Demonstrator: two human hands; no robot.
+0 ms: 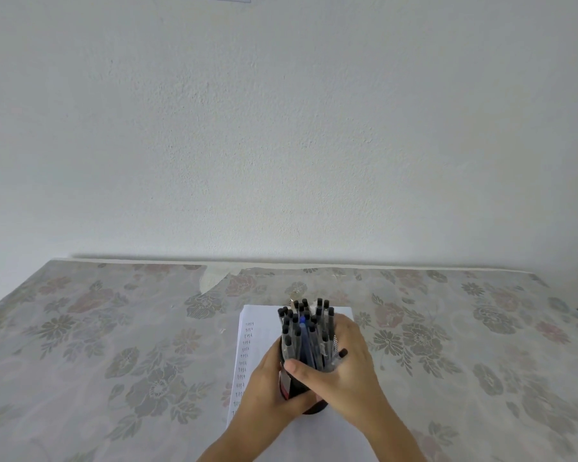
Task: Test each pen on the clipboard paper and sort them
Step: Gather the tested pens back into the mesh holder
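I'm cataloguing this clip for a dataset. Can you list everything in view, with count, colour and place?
pens: a large bunch, clear barrels with black caps and one blue, standing in the pen holder
pen holder: one, dark with a red label, above the paper
paper: one white sheet with a column of small ink marks down its left side, table centre
tablecloth: one, grey floral with pink blooms, covering the table
wall: white, behind the table
left hand: grips the pen holder from the left
right hand: curled round the pens, thumb across their front
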